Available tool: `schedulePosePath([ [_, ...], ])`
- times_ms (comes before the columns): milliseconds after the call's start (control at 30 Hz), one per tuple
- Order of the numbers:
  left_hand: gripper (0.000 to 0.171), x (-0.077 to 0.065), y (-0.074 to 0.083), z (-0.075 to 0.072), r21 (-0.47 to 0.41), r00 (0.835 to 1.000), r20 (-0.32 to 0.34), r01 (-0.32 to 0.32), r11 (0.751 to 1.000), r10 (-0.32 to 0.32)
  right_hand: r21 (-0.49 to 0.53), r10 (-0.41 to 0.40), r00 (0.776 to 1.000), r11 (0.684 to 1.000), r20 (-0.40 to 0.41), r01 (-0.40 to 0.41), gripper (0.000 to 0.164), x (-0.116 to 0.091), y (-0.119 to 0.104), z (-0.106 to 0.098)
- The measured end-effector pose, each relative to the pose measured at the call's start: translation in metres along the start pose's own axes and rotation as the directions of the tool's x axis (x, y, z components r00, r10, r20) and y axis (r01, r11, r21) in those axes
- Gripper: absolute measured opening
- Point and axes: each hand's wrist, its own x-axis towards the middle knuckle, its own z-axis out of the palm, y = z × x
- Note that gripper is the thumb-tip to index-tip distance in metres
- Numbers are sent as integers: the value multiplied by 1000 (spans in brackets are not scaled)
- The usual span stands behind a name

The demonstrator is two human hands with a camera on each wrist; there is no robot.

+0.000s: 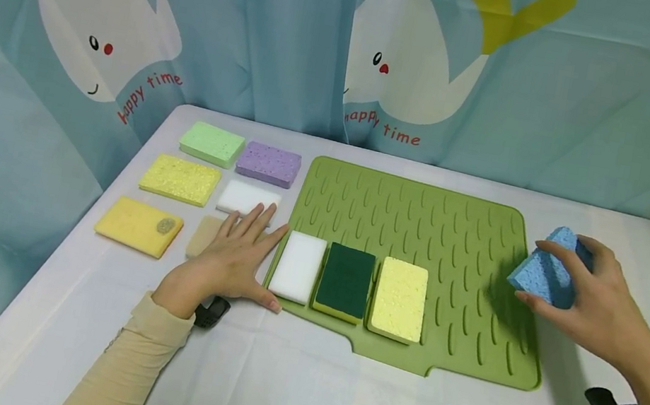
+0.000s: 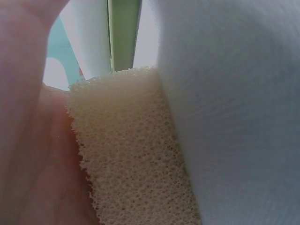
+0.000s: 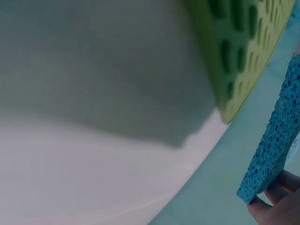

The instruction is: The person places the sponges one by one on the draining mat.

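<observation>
My right hand (image 1: pixel 608 303) grips a blue sponge (image 1: pixel 547 274) between thumb and fingers, tilted above the right edge of a green ridged mat (image 1: pixel 408 209). In the right wrist view the porous side of that blue sponge (image 3: pixel 276 126) faces the camera. My left hand (image 1: pixel 225 257) rests with fingers spread at the mat's left edge. Its palm lies over a beige sponge (image 1: pixel 202 237), partly hidden, and its fingertips reach a white sponge (image 1: pixel 245 198). On the mat stand another white sponge (image 1: pixel 297 267), a dark green scouring sponge (image 1: pixel 345 281) and a pale yellow sponge (image 1: pixel 400 299), side by side.
Left of the mat lie a light green sponge (image 1: pixel 212 143), a purple sponge (image 1: pixel 269 164), a yellow speckled sponge (image 1: pixel 180 179) and a yellow-orange sponge (image 1: pixel 134 225) with a round grey mark. A blue whale-print curtain (image 1: pixel 301 34) hangs behind the white table (image 1: pixel 293 391).
</observation>
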Motion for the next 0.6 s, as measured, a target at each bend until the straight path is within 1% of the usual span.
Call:
schedulePosePath([
  [100, 131, 0, 0, 1, -7, 1000, -2, 0, 1000, 0, 1, -29, 1000, 1000, 10, 29, 79, 2, -8, 0],
  [300, 132, -2, 2, -2, -14, 1000, -10, -8, 1000, 8, -30, -79, 996, 996, 51, 80, 83, 3, -25, -2],
  [600, 132, -2, 0, 1, -21, 1000, -21, -12, 1000, 11, -32, -177, 982, 983, 62, 179, 90, 3, -38, 4],
])
